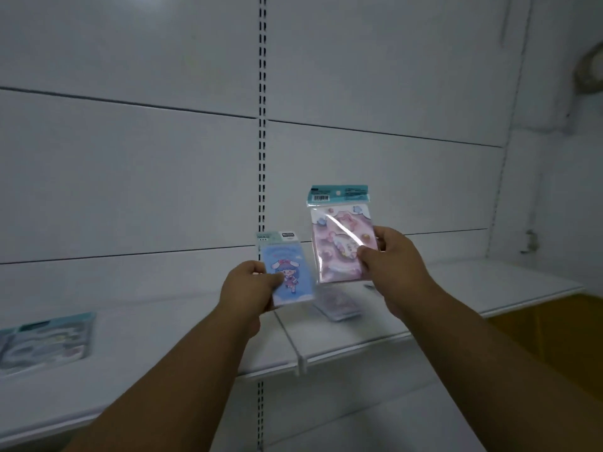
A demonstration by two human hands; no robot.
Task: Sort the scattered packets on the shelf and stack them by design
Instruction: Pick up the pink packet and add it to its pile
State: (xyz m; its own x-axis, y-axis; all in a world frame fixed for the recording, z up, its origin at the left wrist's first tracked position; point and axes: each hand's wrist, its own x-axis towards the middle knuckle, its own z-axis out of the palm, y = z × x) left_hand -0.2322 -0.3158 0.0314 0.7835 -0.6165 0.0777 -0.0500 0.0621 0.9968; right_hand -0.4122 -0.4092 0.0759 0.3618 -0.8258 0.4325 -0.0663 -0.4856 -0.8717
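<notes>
You've got your left hand pinching the blue bunny-girl packet, right hand gripping the pink packet, both above the shelf.

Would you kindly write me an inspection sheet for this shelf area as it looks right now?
Surface: white shelf, two boards meeting at a bracket.
Job's things: blue packet with a girl design, held up; pink packet held up higher; another packet lying on the shelf below them; bluish packets lying at far left.
Clutter: nothing seen.
Grips: left hand holds the blue packet; right hand holds the pink packet.
Cables: nothing seen.
Surroundings: white back panels, slotted upright.
</notes>
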